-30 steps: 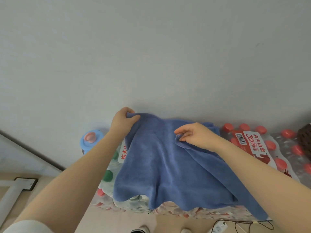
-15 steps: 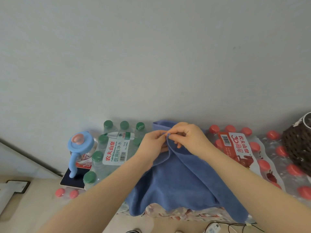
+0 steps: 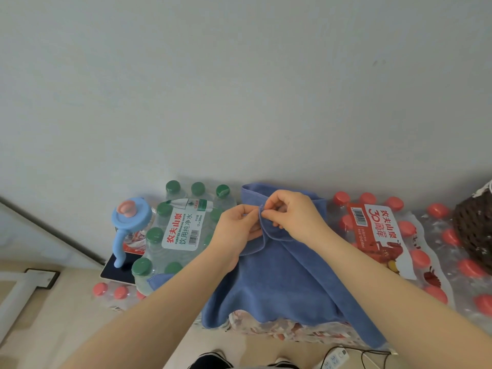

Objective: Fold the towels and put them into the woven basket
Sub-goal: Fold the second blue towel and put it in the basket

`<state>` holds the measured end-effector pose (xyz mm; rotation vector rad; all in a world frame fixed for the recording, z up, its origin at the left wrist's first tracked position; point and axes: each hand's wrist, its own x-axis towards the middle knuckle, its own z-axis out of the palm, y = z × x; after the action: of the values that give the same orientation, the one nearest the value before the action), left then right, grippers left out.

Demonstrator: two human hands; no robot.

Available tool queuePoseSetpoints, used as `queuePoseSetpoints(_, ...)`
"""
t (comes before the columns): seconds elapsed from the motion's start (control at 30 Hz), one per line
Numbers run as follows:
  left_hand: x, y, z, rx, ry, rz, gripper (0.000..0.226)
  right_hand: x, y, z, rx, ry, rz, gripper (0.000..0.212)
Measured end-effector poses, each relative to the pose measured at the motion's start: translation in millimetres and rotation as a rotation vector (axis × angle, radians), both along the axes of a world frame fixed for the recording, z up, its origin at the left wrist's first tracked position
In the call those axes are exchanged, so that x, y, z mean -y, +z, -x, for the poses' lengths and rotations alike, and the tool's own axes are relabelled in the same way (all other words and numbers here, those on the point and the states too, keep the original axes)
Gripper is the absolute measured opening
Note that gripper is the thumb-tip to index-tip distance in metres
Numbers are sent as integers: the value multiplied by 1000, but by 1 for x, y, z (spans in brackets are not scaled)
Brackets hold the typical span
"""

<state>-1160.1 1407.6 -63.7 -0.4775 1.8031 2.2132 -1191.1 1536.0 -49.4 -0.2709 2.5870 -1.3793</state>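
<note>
At the far left a blue cup [image 3: 129, 217] with a curved handle stands beside a pack of green-capped bottles [image 3: 177, 230]. Just right of the pack, the left hand [image 3: 237, 230] pinches a corner of the blue towel [image 3: 277, 283], fingers curled on the cloth. The right hand [image 3: 290, 217] pinches the matching corner, touching the left. The towel lies draped over the packs, its near edge hanging down. Further right sits a pack of red-capped bottles [image 3: 378, 235], and the woven basket [image 3: 476, 225] stands at the right edge, well apart from the towel.
</note>
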Motion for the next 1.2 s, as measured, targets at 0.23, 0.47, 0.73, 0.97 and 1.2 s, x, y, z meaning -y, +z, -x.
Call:
queuePoseSetpoints(0.23, 1, 5, -1, -36, -16, 11, 15, -6, 5, 2, -131, -3, -257, 18)
queuePoseSetpoints(0.47, 23, 35, 11, -257, 17, 72, 20, -18, 21, 11, -179, 123, -258, 20)
queuePoseSetpoints(0.73, 98, 80, 46, -438, 165, 146, 19, -51, 64, 33, -90, 184, -448, 39)
queuePoseSetpoints(0.97, 139, 107, 60, -475, 169, 136, 20, -58, 83, 34, -118, 72, -805, 26)
queuePoseSetpoints(1.2, 133, 128, 46, -566, 92, 172, 20, -63, 91, 10, -238, -184, -1181, 29)
